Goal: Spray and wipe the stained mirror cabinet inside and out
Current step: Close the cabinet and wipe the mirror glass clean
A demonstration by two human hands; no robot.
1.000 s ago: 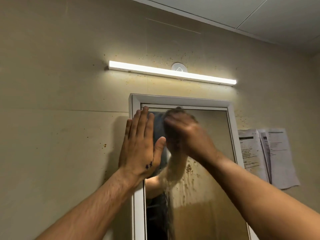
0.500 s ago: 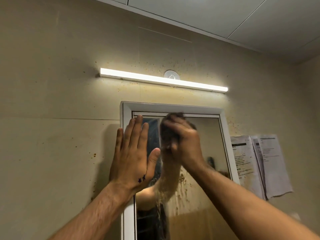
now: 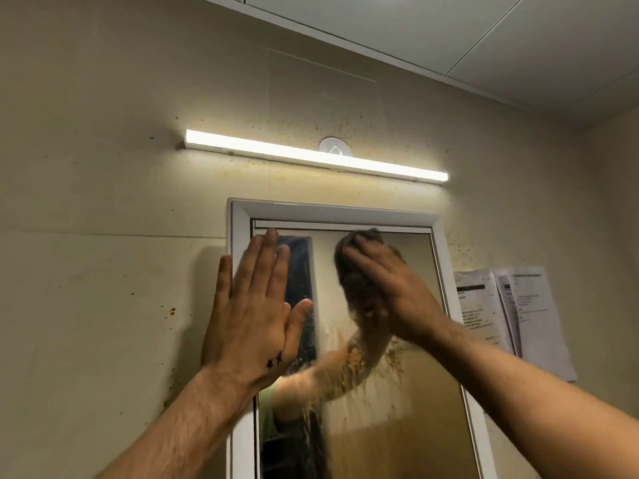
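The mirror cabinet hangs closed on a splattered wall, with a lit strip light at its 12 o'clock and some pinned papers at its 3 o'clock. The person's left hand lies flat with fingers straight and holds nothing. Its palm is over the white frame and its fingertips are on the glass, at about 10 o'clock on the door. The right hand has its fingers bent over a dark wadded cloth and presses it to the mirror near 12 o'clock, just under the top rail. Blur softens that hand, so I cannot make out the thumb.

From where I stand, I'd judge the outer glass only partly done. Brown stains and runs sit at 6 o'clock from the cloth, across the middle of the door, and the inside is not yet opened.

To do this pass well, I'd work from the top rail downward in overlapping strokes, so loosened muck is carried toward 6 o'clock and not dragged back over wiped glass. The bracing hand looks useful against the door swinging or rattling under pressure, though it would be better wholly on the frame, since fingertips mark the glass. Once the cloth loads up, turn it to a fresh face, and push it into the corners at 11 and 1 o'clock
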